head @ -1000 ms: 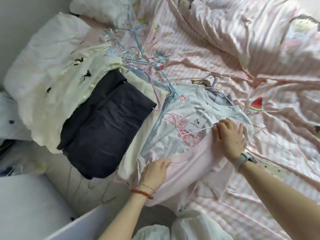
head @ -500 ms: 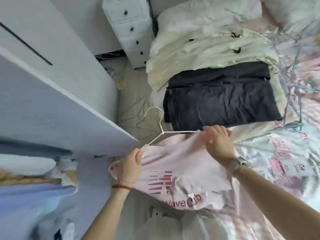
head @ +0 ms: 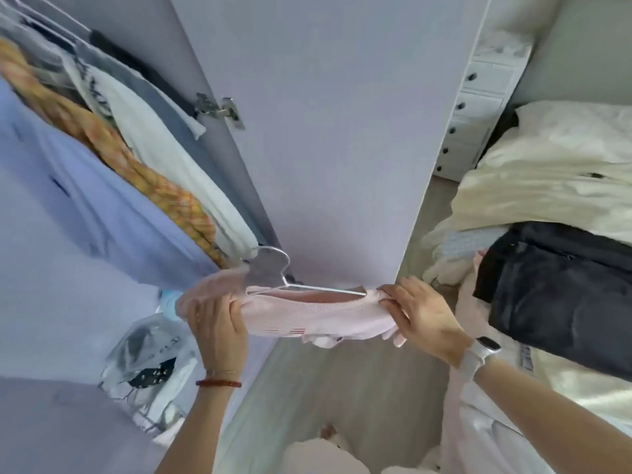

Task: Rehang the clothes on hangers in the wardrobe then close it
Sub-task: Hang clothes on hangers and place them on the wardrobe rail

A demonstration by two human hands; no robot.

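Note:
A pale pink T-shirt (head: pixel 314 314) on a white wire hanger (head: pixel 284 275) is held level in front of the open wardrobe. My left hand (head: pixel 217 328) grips its left shoulder and my right hand (head: pixel 422 311) grips its right shoulder. The hanger's hook points toward the clothes inside. Hanging there are a blue shirt (head: pixel 78 213), an orange checked garment (head: pixel 136 172) and a white garment (head: pixel 178 165). The wardrobe door (head: pixel 325 131) stands open straight ahead.
At right a bed carries a folded dark garment (head: pixel 561 289) on cream clothes (head: pixel 547 179). A white drawer unit (head: pixel 478 107) stands behind the door. A plastic-wrapped garment (head: pixel 154 367) lies low in the wardrobe. Wooden floor (head: pixel 342 388) runs between wardrobe and bed.
I have turned from the bed to the wardrobe. Both hands lifted the pink T-shirt on its hanger off the bed and carried it left, up to the hanging clothes.

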